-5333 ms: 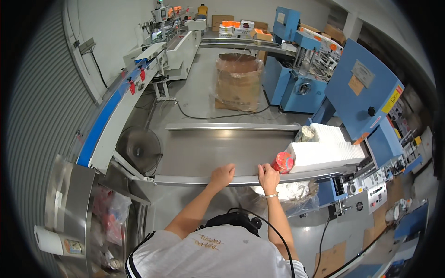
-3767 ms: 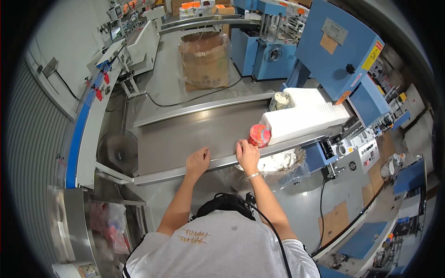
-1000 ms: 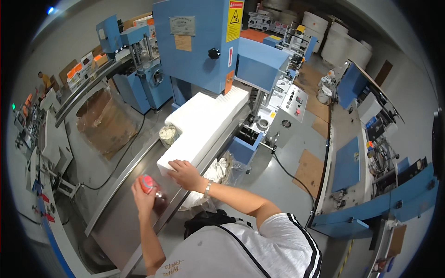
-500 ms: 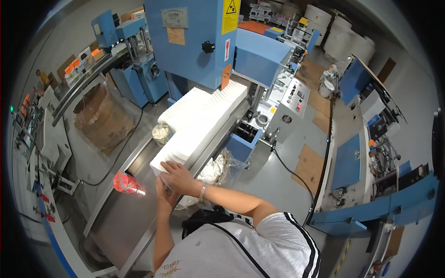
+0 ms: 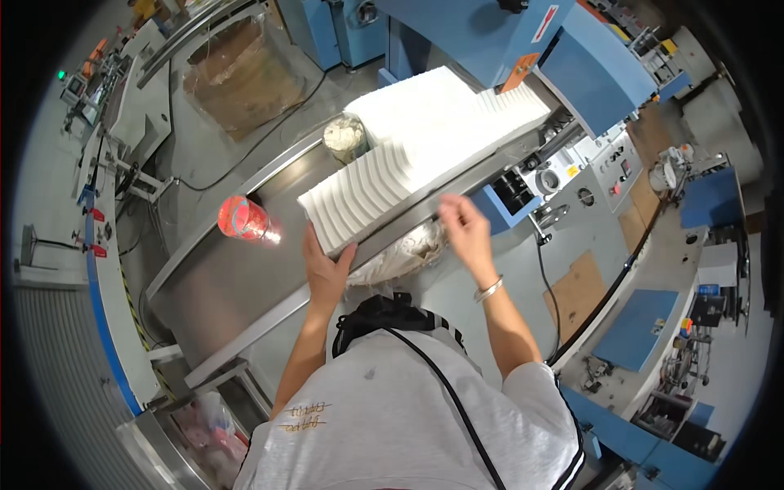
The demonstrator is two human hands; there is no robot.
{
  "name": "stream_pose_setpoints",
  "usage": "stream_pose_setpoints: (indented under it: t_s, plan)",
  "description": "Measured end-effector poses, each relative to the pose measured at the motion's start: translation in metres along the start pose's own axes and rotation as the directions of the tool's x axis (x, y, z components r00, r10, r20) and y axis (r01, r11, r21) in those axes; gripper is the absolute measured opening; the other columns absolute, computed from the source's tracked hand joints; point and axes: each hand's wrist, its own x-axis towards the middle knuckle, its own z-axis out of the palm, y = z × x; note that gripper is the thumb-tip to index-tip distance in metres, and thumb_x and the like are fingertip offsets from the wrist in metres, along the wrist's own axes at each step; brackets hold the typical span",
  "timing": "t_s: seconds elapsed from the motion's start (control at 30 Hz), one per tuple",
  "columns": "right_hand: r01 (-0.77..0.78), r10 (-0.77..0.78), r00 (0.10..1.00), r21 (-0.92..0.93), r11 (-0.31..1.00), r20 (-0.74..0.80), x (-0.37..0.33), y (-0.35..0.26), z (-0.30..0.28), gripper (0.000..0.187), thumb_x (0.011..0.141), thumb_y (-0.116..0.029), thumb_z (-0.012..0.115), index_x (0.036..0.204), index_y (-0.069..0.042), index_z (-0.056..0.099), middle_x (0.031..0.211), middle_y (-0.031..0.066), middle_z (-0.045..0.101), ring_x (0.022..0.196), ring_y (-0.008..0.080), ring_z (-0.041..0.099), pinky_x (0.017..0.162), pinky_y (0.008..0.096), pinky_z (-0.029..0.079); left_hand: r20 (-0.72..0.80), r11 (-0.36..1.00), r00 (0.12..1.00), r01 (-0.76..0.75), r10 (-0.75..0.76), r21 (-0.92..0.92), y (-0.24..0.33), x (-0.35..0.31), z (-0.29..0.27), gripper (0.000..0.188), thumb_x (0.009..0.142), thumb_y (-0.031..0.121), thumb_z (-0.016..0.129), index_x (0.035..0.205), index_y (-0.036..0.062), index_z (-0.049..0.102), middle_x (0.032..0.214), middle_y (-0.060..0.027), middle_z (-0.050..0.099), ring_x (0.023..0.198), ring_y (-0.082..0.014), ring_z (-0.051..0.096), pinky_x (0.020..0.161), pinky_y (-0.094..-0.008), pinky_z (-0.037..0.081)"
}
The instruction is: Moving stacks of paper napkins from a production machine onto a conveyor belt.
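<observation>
Long rows of thin white sheets [image 5: 433, 131] stand on edge, packed side by side, on a steel trough [image 5: 204, 282]. At the near end the sheets lean and fan out in a wavy slope. My left hand [image 5: 325, 265] cups the near lower corner of that end, its thumb on the side and its fingers around the end face. My right hand [image 5: 467, 233] is raised off the sheets, beyond the trough's right edge. Its fingers are loosely curled and apart, with nothing visible in them. A red patterned can [image 5: 243, 219] stands on the trough left of my left hand.
A clear jar [image 5: 344, 137] with pale contents sits against the rows. Below the trough's right edge hangs a plastic bag [image 5: 408, 255] of whitish material. A blue machine [image 5: 482, 33] stands over the far end, with a control panel [image 5: 616, 171] to its right. Cardboard [image 5: 572, 287] lies on the floor.
My right hand has lifted off the sheets and moved right. My left hand stays at the near end, now with the fanned sheets in plain sight. The whole view has shifted and turned.
</observation>
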Motion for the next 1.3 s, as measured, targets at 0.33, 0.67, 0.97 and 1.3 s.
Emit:
stream_pose_setpoints:
  t_s: [0.33, 0.67, 0.97, 1.3]
  plan:
    - [0.069, -0.152, 0.945, -0.275, 0.959, -0.291, 0.094, 0.044, -0.055, 0.054, 0.088, -0.016, 0.061, 0.135, 0.001, 0.041, 0.122, 0.0179, 0.057, 0.084, 0.0187, 0.062, 0.076, 0.03, 0.05, -0.028, 0.995, 0.996, 0.085, -0.087, -0.061, 0.007, -0.001, -0.003, 0.087, 0.075, 0.02, 0.077, 0.14, -0.0071, 0.026, 0.134, -0.0271, 0.043, 0.122, -0.0395, 0.045, 0.102, -0.0407, 0.036]
    - [0.07, -0.186, 0.957, -0.446, 0.893, -0.222, 0.121, 0.038, -0.072, 0.048, 0.084, -0.009, 0.058, 0.131, -0.003, 0.047, 0.119, 0.0223, 0.056, 0.084, 0.0319, 0.062, 0.078, 0.0399, 0.05, -0.065, 0.999, 0.997, 0.041, -0.041, 0.0, 0.004, -0.002, -0.002, 0.09, 0.073, 0.019, 0.079, 0.142, -0.0044, 0.025, 0.131, -0.0266, 0.045, 0.12, -0.0398, 0.047, 0.1, -0.0429, 0.038]
    - [0.185, -0.388, 0.907, -0.676, 0.713, -0.161, 0.116, 0.033, -0.069, 0.041, 0.084, -0.004, 0.056, 0.124, -0.004, 0.052, 0.119, 0.019, 0.057, 0.096, 0.0369, 0.061, 0.081, 0.0427, 0.051, -0.065, 0.997, 0.995, 0.071, -0.069, 0.024, 0.006, -0.002, -0.003, 0.091, 0.073, 0.018, 0.078, 0.142, -0.0045, 0.024, 0.131, -0.0273, 0.044, 0.119, -0.0404, 0.047, 0.1, -0.0439, 0.038]
    - [0.194, -0.451, 0.88, -0.753, 0.629, -0.15, 0.12, 0.034, -0.068, 0.034, 0.083, -0.002, 0.056, 0.117, -0.004, 0.057, 0.111, 0.018, 0.061, 0.097, 0.036, 0.06, 0.079, 0.0416, 0.051, -0.08, 0.997, 0.995, 0.058, -0.055, 0.042, 0.009, -0.002, -0.002, 0.092, 0.072, 0.016, 0.078, 0.143, -0.0028, 0.023, 0.13, -0.0267, 0.045, 0.118, -0.0402, 0.048, 0.098, -0.0442, 0.039]
